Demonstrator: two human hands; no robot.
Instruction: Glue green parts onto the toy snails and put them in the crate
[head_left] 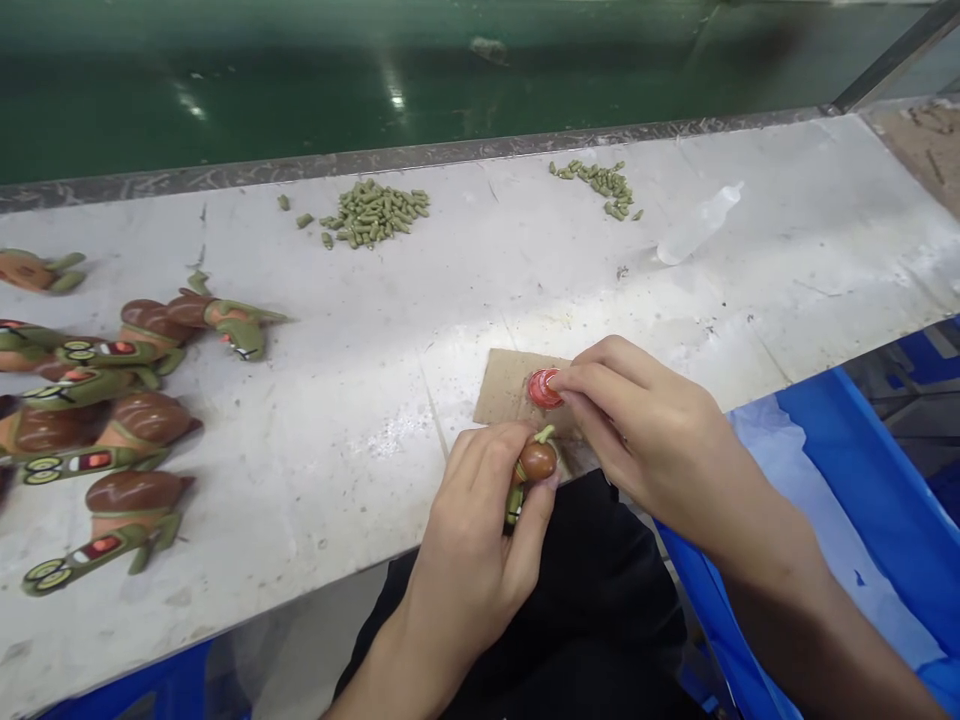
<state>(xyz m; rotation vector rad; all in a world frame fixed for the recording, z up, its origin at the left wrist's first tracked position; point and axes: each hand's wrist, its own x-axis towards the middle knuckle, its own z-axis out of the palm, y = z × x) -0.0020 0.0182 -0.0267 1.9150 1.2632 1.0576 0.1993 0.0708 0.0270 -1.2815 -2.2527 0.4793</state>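
Note:
My left hand is closed around a small brown and green toy figure, held at the near edge of the white table. My right hand is just beyond it, its fingertips pinched on a small red round cap. The cap rests on a piece of brown cardboard that lies flat on the table. The toy's lower part is hidden inside my left fist.
Several finished brown and green toy figures lie at the left. Two piles of small green pieces sit near the far edge, with a clear plastic bottle lying on its side. A blue bin stands at the right.

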